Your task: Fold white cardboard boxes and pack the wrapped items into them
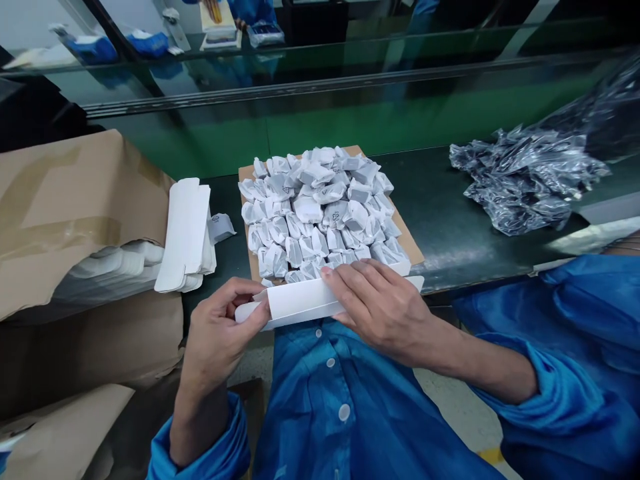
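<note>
A long white carton [300, 300] is held across the front of my body, near the table's front edge. My left hand [225, 327] pinches its left end, thumb and fingers at the end flaps. My right hand [377, 300] lies over its right part, fingers wrapped on the top edge and back side. A flap sticks out past the right hand. Just beyond the carton, many small white wrapped packets [320, 207] cover a brown cardboard sheet [413, 247]. The inside of the carton is hidden.
Flat white cartons [185, 227] are stacked at the left, beside one loose wrapped packet [221, 227] and a large brown paper-covered box [75, 200]. Crumpled clear plastic [530, 173] lies at the right on the dark green table [450, 240]. A blue sleeve is at far right.
</note>
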`<state>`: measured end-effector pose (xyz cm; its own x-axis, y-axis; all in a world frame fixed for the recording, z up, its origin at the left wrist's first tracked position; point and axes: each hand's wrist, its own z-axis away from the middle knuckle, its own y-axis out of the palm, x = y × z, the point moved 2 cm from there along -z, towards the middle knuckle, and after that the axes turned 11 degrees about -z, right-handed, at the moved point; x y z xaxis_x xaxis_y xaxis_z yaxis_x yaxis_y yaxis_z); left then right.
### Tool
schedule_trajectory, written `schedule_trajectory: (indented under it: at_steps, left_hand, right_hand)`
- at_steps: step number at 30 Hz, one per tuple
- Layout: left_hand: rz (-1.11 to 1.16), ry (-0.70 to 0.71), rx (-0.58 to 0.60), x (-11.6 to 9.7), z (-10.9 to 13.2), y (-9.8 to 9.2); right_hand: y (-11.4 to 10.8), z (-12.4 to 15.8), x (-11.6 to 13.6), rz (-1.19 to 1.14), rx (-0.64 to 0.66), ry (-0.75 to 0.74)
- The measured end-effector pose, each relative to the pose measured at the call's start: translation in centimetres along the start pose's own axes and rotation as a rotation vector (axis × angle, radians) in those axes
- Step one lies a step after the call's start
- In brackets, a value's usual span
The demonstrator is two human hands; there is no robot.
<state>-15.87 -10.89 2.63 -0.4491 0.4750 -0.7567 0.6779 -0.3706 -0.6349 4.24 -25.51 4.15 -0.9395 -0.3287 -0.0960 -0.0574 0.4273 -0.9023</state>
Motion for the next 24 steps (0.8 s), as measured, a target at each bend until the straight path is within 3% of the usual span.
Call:
schedule_trajectory:
  at_steps: [4,10,11,12,14,15,16,17,18,20,22,24]
  left_hand:
    - [0.017,0.034,0.151,0.1,-0.4,-0.1]
    - [0.067,-0.014,0.082,0.3,-0.5,-0.1]
    - [0.134,-0.018,0.017,0.2,-0.2,0.0]
    - [0.211,-0.013,-0.122,-0.1,0.2,0.2]
    - [0.346,0.056,-0.534,-1.0,1.5,0.9]
    - [0.386,0.119,-0.692,-1.7,2.3,1.8]
    - [0.404,0.183,-0.759,-2.4,2.9,2.8]
    - [0.416,0.227,-0.716,-3.1,3.3,4.1]
    - [0.429,0.235,-0.602,-3.7,3.4,5.3]
    - [0.379,0.131,-0.536,-4.1,3.2,6.7]
    - [0.241,0.006,-0.595,-3.6,2.6,6.6]
    - [0.084,-0.021,-0.577,-2.7,2.0,5.7]
  right_hand:
    - [0.1,0.0,0.2,-0.009,-0.036,-0.047]
    - [-0.3,0.5,0.2,-0.001,-0.073,-0.074]
    - [-0.5,0.4,-0.2,0.004,-0.103,-0.028]
    - [-0.6,0.4,-0.8,0.021,-0.147,0.046]
    - [-0.7,0.1,-1.7,0.079,-0.266,0.230]
    - [-0.5,0.0,-1.8,0.111,-0.330,0.310]
    - [-0.2,-0.2,-1.4,0.131,-0.381,0.352]
    - [0.2,-0.5,-0.7,0.128,-0.412,0.348]
    - [0.8,-0.7,0.3,0.099,-0.424,0.303]
    - [1.6,-1.1,2.5,-0.050,-0.363,0.178]
    - [2.0,-1.4,3.9,-0.347,-0.211,0.098]
    - [1.6,-1.9,3.7,-0.670,-0.140,0.160]
